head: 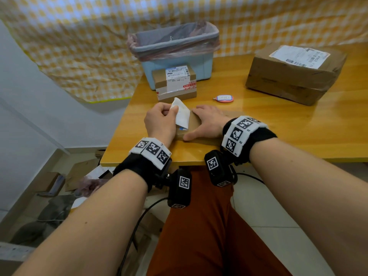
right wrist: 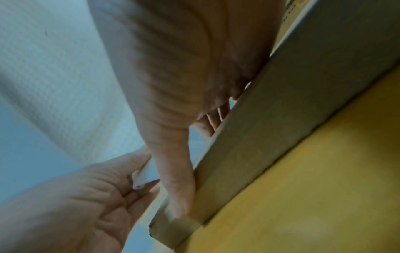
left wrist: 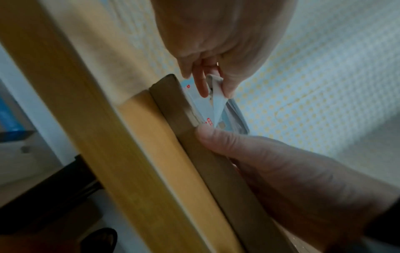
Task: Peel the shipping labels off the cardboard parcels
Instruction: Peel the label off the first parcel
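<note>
A flat cardboard parcel (head: 196, 126) lies at the near table edge. My left hand (head: 168, 113) pinches a white shipping label (head: 182, 114) between thumb and fingers. The label is lifted and curled up off the parcel's left end, its lower end still on the cardboard. My right hand (head: 208, 122) lies flat on the parcel, fingers straight, thumb along the near edge. The left wrist view shows the pinch (left wrist: 213, 85) on the label (left wrist: 217, 102). In the right wrist view the thumb (right wrist: 179, 179) runs along the parcel's side (right wrist: 281, 119).
A small labelled box (head: 175, 84) stands just behind my hands, in front of a blue bin (head: 175, 46) lined with a bag. A large labelled box (head: 294, 76) sits at the right. A pink oval tag (head: 224, 98) lies on the wooden table (head: 288, 132).
</note>
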